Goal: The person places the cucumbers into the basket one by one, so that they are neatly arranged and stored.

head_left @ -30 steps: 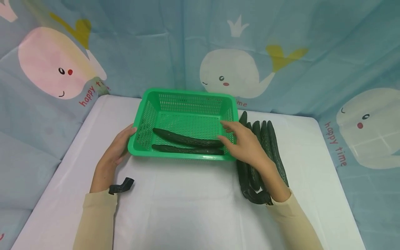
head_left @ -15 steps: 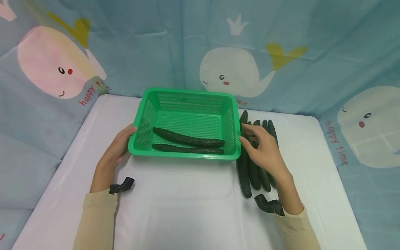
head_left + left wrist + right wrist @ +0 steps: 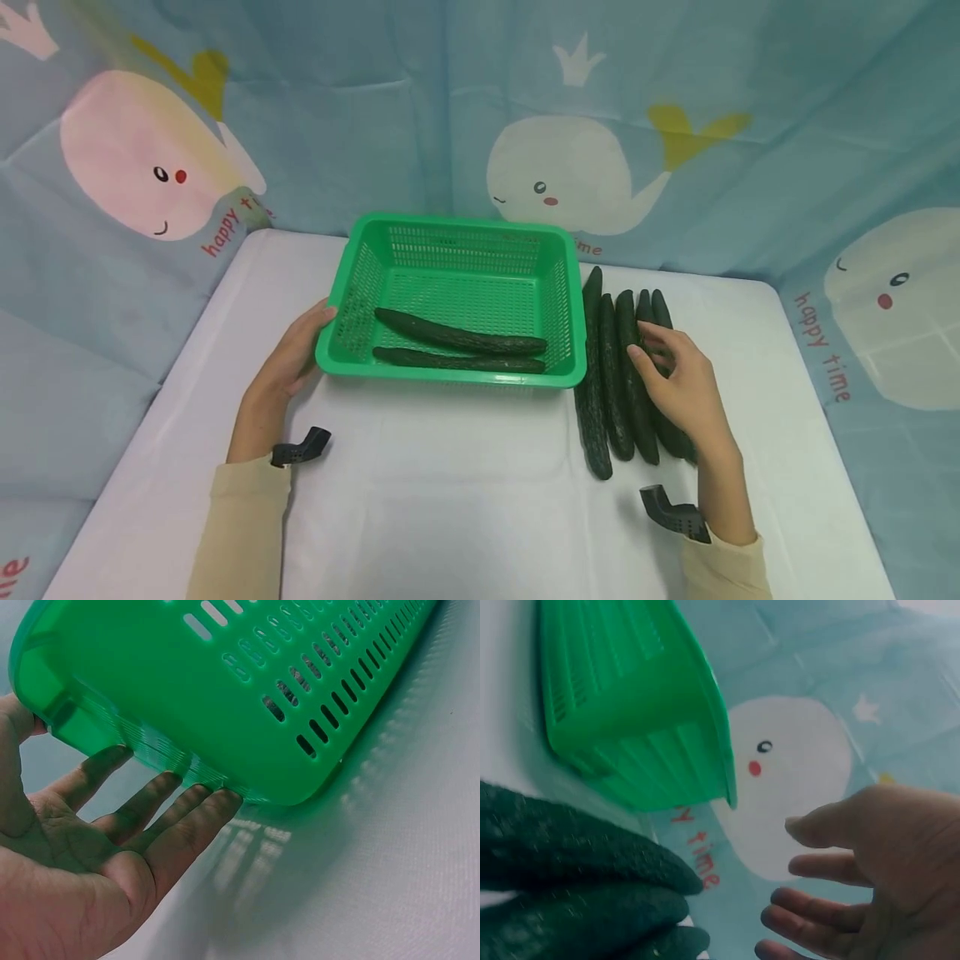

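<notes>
A green plastic basket [image 3: 450, 382] stands on the table with two cucumbers [image 3: 461, 333] lying inside along its near side. My left hand [image 3: 292, 350] holds its left end, thumb over the rim and fingertips against the outer wall [image 3: 180, 750]. To the right of the basket several dark green cucumbers [image 3: 592, 383] lie side by side, pointing away from me. Over the right-hand ones hovers my right hand [image 3: 678, 387], fingers loosely bent and holding nothing. In the right wrist view, that hand [image 3: 885, 877] appears apart from the cucumbers [image 3: 577, 840].
A white cloth [image 3: 450, 500] covers the table. Behind it and at both sides hangs a blue curtain [image 3: 420, 150] printed with whales. The basket's far side is close to the back curtain. A black wrist camera mount [image 3: 675, 512] sticks out from each sleeve.
My right hand has moved from above the basket's right end rightward, over the loose cucumbers. My left hand stays on the basket, and the two cucumbers inside lie as before.
</notes>
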`<action>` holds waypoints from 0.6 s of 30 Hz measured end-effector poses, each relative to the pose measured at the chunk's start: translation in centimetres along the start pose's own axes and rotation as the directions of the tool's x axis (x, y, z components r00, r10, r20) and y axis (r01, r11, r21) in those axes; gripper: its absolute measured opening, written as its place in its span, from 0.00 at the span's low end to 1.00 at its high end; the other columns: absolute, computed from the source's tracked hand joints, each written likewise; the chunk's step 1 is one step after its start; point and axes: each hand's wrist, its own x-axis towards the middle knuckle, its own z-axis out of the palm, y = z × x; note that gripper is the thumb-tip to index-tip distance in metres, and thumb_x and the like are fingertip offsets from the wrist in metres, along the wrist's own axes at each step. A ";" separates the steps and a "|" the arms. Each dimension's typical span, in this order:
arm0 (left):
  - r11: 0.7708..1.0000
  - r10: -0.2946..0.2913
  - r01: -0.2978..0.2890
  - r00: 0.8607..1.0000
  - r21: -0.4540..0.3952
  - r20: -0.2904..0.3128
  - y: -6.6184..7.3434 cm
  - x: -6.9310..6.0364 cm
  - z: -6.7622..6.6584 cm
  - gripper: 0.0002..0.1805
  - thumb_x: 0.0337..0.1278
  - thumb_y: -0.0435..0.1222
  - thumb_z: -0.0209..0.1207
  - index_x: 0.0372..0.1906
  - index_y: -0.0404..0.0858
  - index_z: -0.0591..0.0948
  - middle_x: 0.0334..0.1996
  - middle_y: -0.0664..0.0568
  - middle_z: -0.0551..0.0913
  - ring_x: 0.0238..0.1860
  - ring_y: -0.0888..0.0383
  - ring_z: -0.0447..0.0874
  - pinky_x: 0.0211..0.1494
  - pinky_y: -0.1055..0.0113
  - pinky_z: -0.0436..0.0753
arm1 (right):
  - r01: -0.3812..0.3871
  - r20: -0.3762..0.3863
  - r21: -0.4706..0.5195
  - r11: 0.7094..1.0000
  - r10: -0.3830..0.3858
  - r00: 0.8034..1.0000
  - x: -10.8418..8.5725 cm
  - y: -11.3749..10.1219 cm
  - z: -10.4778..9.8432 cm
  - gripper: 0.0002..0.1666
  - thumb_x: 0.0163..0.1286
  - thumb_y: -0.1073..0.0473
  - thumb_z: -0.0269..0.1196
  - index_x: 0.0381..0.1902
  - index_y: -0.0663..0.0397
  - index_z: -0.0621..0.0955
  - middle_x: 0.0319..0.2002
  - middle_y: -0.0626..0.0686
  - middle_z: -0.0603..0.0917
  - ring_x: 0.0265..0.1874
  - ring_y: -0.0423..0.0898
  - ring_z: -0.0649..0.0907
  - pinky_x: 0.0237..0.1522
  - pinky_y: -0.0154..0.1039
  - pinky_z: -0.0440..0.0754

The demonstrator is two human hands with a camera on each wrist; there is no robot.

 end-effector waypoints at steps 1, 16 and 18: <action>1.000 -0.002 0.002 1.000 0.000 0.000 0.0 0.0 0.0 0.42 0.83 0.59 0.44 0.87 0.41 0.50 0.73 0.49 0.72 0.60 0.73 0.80 0.60 0.81 0.83 | -0.003 -0.004 -0.009 1.000 0.003 1.000 0.0 0.2 0.0 0.30 0.81 0.53 0.62 0.73 0.64 0.75 0.67 0.70 0.78 0.62 0.68 0.81 0.63 0.68 0.82; 0.998 -0.053 0.053 0.998 0.036 -0.019 0.4 -0.3 0.2 0.44 0.82 0.63 0.42 0.87 0.44 0.49 0.85 0.40 0.57 0.67 0.72 0.72 0.63 0.84 0.78 | -0.057 -0.012 -0.147 0.988 0.056 0.998 0.6 2.3 -0.5 0.31 0.81 0.53 0.61 0.72 0.68 0.74 0.69 0.75 0.74 0.64 0.73 0.78 0.61 0.73 0.80; 0.999 -0.037 0.037 0.999 0.029 -0.013 0.4 -0.2 0.3 0.43 0.82 0.62 0.42 0.87 0.43 0.49 0.85 0.39 0.58 0.66 0.72 0.73 0.63 0.83 0.79 | -0.076 -0.004 -0.167 0.983 0.077 0.997 0.4 2.6 -0.7 0.32 0.81 0.52 0.61 0.73 0.68 0.73 0.69 0.76 0.73 0.64 0.74 0.78 0.60 0.74 0.80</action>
